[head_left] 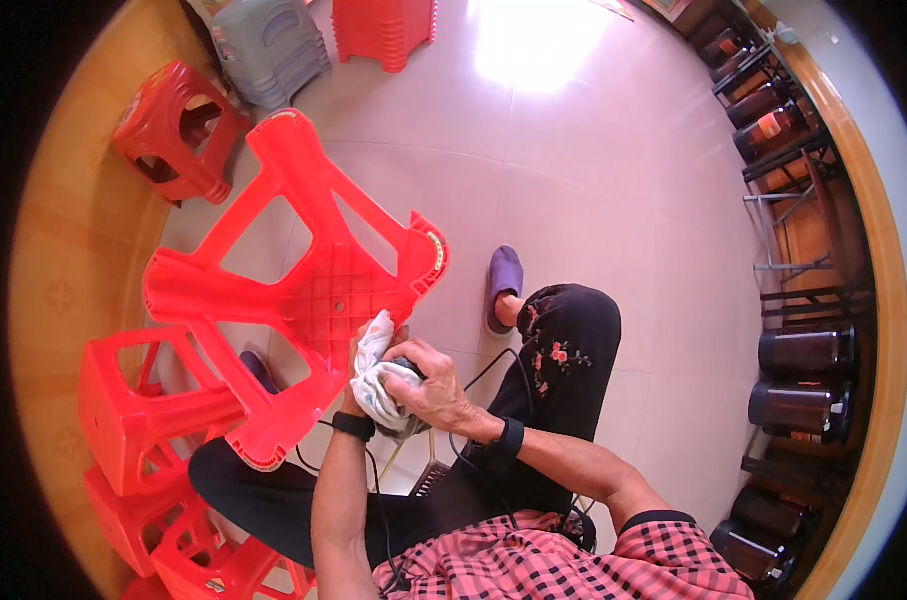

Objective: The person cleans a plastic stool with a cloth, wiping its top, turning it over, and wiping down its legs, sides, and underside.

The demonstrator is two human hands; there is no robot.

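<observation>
A red plastic stool (324, 285) is tipped over in front of me, its ribbed underside facing up and one leg by my left thigh. Near its close edge, a white patterned cloth (379, 385) is bunched between my hands. My right hand (432, 388) has its fingers curled onto the cloth from the right. The cloth partly covers my left hand (358, 362), which is closed round its left side, close to the stool's edge. Some left fingers are hidden.
More red stools (164, 410) stand at left, and another stool (184, 135) is by the wooden wall. A grey stool stack (269, 50) and a red stack (386, 30) stand at the back. Dark jars (809, 350) line the right side. Thin black cables hang near my arms.
</observation>
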